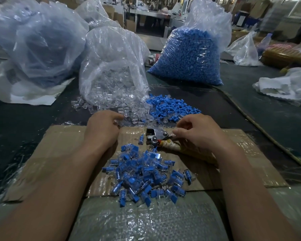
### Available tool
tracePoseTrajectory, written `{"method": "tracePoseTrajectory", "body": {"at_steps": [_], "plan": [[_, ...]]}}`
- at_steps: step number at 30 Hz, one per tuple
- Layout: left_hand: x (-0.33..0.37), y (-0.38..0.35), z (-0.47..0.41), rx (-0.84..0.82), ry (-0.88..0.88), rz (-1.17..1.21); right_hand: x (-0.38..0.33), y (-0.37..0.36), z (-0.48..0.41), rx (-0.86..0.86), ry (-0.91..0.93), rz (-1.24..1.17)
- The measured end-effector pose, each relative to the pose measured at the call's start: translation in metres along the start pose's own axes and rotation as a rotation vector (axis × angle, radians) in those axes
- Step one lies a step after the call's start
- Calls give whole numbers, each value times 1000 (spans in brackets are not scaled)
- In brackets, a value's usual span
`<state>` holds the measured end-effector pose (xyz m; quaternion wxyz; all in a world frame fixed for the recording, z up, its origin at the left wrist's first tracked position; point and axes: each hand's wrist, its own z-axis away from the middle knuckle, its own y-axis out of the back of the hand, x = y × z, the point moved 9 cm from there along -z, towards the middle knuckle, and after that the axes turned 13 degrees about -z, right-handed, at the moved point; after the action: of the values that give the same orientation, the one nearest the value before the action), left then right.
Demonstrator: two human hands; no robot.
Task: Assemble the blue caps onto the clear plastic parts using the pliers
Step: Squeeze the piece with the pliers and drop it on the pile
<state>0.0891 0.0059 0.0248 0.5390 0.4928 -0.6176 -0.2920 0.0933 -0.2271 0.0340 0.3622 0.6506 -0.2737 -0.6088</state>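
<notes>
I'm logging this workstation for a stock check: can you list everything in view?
bag of blue caps: one, blue through clear, far centre-right
bag of clear parts: one, clear, open, centre
loose blue caps: many, blue, right of that bag's mouth
loose clear parts: many, clear, at the bag's mouth
cardboard: one, brown, near centre
pliers: one, metal head, wrapped handle, on the cardboard
assembled pieces: many, blue in clear, heaped on the cardboard
left hand: fingers curled at the loose clear parts
right hand: grips the pliers handle
</notes>
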Motion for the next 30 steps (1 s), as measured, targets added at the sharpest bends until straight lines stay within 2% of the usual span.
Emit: {"method": "tracePoseTrajectory", "body": {"at_steps": [5, 11, 13, 17, 19, 23, 30], "plan": [[9, 17, 5, 104, -58, 133, 2, 5, -4, 58, 14, -4], [18, 24, 13, 138, -95, 274, 6, 15, -20, 229, 40, -22], [17, 24, 14, 136, -63, 325, 9, 8, -28, 216, 24, 23], [20, 27, 17, 134, -54, 359, 20, -19, -44, 24, -59, 160], [20, 27, 18, 135, -53, 372, 23, -25, -45, -16, -70, 157], [20, 28, 20, 127, -47, 428, 12, -13, -41, 108, 40, 113], [20, 27, 19, 108, -49, 484, 5, -7, -37, 161, 86, 50]]}}
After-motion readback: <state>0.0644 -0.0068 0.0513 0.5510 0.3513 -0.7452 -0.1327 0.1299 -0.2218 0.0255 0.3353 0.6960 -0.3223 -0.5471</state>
